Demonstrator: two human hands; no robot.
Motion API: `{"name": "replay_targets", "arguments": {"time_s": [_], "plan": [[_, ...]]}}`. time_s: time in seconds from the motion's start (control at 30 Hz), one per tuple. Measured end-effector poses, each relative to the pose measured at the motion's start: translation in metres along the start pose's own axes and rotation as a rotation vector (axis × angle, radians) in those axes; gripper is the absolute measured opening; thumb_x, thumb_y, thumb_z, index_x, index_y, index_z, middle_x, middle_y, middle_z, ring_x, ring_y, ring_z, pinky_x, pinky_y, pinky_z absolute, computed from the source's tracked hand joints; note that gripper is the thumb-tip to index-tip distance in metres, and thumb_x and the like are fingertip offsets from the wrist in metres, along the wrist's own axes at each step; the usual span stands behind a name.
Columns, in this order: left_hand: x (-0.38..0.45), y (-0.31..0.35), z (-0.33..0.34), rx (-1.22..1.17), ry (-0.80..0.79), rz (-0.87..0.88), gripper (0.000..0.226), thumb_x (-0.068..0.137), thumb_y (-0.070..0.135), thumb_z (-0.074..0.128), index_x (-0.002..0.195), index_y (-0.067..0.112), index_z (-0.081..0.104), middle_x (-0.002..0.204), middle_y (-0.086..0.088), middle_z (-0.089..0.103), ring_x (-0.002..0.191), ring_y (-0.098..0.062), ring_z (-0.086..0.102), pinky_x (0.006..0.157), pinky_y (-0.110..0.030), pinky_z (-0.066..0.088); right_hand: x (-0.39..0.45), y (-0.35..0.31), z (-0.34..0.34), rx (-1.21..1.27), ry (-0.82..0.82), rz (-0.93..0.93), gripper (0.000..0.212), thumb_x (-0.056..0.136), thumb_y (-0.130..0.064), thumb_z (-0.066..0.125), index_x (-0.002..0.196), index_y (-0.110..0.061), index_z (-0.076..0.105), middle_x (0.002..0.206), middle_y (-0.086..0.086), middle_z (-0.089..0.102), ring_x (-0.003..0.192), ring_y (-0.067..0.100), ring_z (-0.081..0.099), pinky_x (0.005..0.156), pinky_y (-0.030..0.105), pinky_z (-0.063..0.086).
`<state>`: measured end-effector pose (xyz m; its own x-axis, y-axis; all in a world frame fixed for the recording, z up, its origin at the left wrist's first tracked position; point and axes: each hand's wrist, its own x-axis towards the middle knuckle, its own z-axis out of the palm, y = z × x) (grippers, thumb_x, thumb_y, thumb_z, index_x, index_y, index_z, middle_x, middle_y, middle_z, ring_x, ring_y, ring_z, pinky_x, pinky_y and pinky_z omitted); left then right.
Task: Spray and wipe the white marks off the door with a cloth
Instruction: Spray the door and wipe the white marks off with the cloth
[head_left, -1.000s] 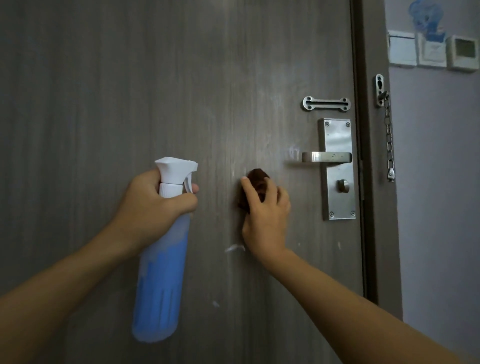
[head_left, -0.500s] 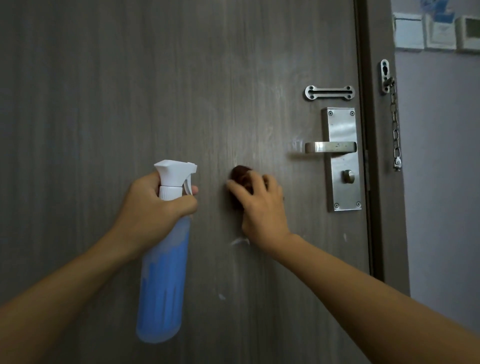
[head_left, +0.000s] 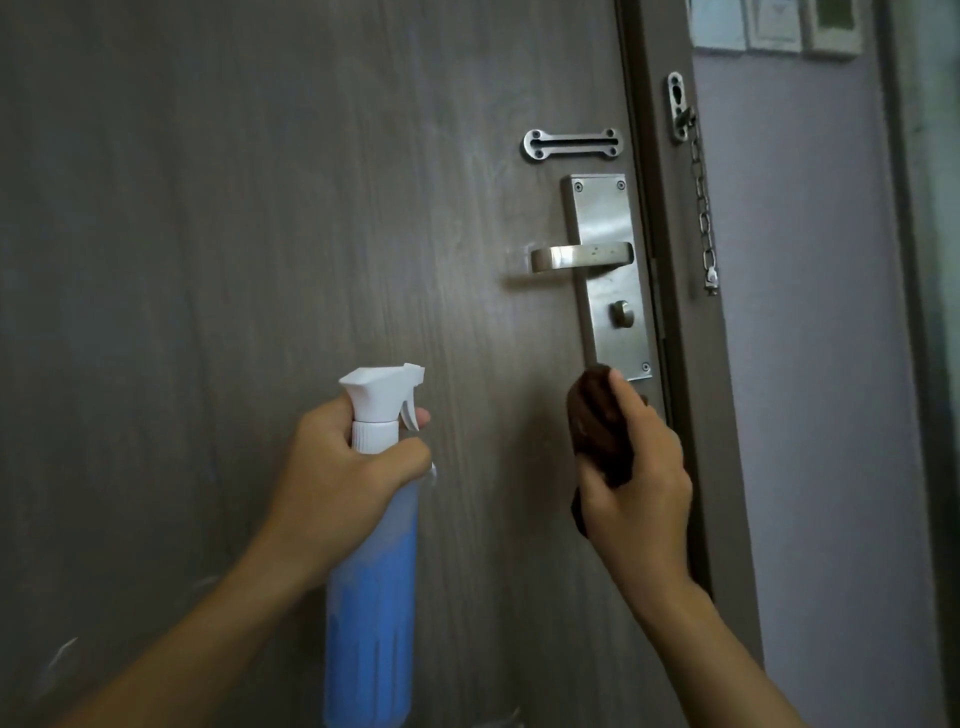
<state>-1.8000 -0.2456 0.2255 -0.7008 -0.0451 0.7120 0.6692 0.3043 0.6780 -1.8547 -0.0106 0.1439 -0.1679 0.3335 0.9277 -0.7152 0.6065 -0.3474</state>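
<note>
Evidently the wiping is only part done: the door (head_left: 260, 260) reads mostly clean around mid-height, yet faint white smears remain left of the lever handle (head_left: 582, 256) and a streak low at the left edge. Left hand (head_left: 343, 478) is wrapped around the neck of the blue spray bottle (head_left: 371, 597). Right hand (head_left: 636, 483) clutches the dark brown cloth (head_left: 597, 426), bunched, just below the lock plate (head_left: 608, 275); contact with the door unclear.

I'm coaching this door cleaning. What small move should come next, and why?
Probably press the brown cloth in the right hand up onto the faint white smear at the lever handle's tip; it looks unwiped.
</note>
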Motion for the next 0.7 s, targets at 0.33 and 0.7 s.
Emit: {"name": "replay_targets", "arguments": {"time_s": [0.33, 0.7], "plan": [[-0.024, -0.032, 0.118, -0.028, -0.19, 0.013, 0.029, 0.062, 0.021, 0.068, 0.09, 0.02, 0.074, 0.053, 0.012, 0.055, 0.048, -0.002, 0.046, 0.049, -0.019, 0.041, -0.008, 0.064, -0.045, -0.072, 0.077, 0.133, 0.078, 0.088, 0.004, 0.071, 0.156, -0.02, 0.042, 0.14, 0.002, 0.057, 0.126, 0.02, 0.055, 0.102, 0.004, 0.036], [-0.024, -0.05, 0.181, 0.116, -0.154, 0.031, 0.021, 0.061, 0.034, 0.069, 0.08, 0.026, 0.065, 0.065, 0.005, 0.066, 0.06, -0.017, 0.065, 0.057, -0.038, 0.056, 0.007, 0.096, -0.069, -0.129, 0.045, 0.067, 0.075, 0.088, 0.006, 0.07, 0.154, -0.018, 0.044, 0.144, -0.001, 0.056, 0.132, 0.017, 0.053, 0.111, 0.021, 0.042]]}}
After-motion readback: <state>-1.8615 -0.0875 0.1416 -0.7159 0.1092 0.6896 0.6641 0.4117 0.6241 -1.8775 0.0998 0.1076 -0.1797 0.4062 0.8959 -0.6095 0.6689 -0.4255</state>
